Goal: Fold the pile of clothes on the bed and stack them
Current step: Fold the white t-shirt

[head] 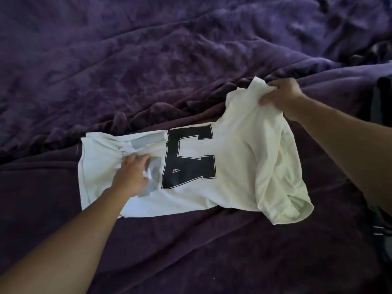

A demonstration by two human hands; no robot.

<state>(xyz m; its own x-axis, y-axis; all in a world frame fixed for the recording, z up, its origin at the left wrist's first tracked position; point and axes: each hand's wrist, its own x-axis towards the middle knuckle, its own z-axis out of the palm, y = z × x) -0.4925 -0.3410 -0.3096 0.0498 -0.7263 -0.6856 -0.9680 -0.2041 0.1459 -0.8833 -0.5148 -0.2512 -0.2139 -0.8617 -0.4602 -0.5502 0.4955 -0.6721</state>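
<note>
A white T-shirt (233,166) with a large black letter print lies sideways across the purple bed, hem to the left and collar end to the right. My left hand (132,175) presses on the cloth near the hem, fingers bunching a fold of it. My right hand (280,95) grips the shoulder or collar end and holds it lifted a little off the bed. The near sleeve (284,200) hangs crumpled at the lower right. Part of the print shows grey through a folded-over layer under my left hand.
A rumpled purple blanket (148,60) covers the whole bed. Dark clothing or fabric (381,102) sits at the right edge, with a striped dark piece (381,228) lower down on the right.
</note>
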